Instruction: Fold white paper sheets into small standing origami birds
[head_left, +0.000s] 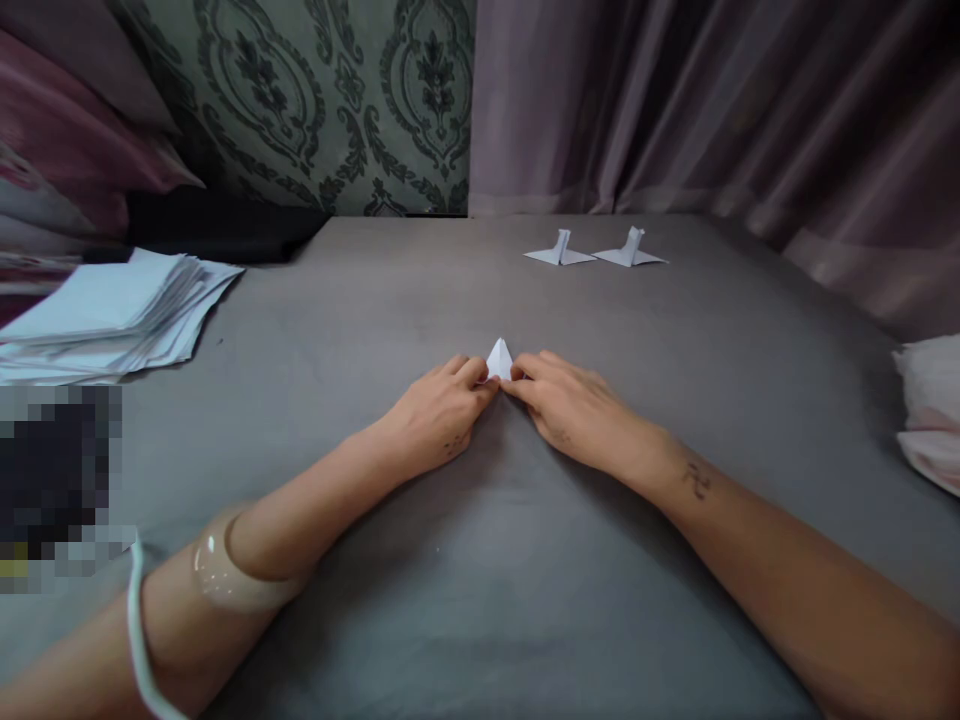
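Observation:
A small folded piece of white paper [500, 358] lies on the grey sheet, its pointed tip facing away from me. A crease runs down its middle. My left hand [444, 405] pinches its left lower edge between thumb and fingers. On the opposite side, my right hand [564, 402] grips the right lower edge in the same way. Both thumbs nearly meet at the paper's near edge. The fingers cover its lower corners.
Two folded white paper figures [561, 250] with flat wings and upright necks stand side by side at the far right. A stack of white paper sheets [112, 310] lies at the left, by a dark cloth [225, 228]. Purple curtains [555, 110] hang behind.

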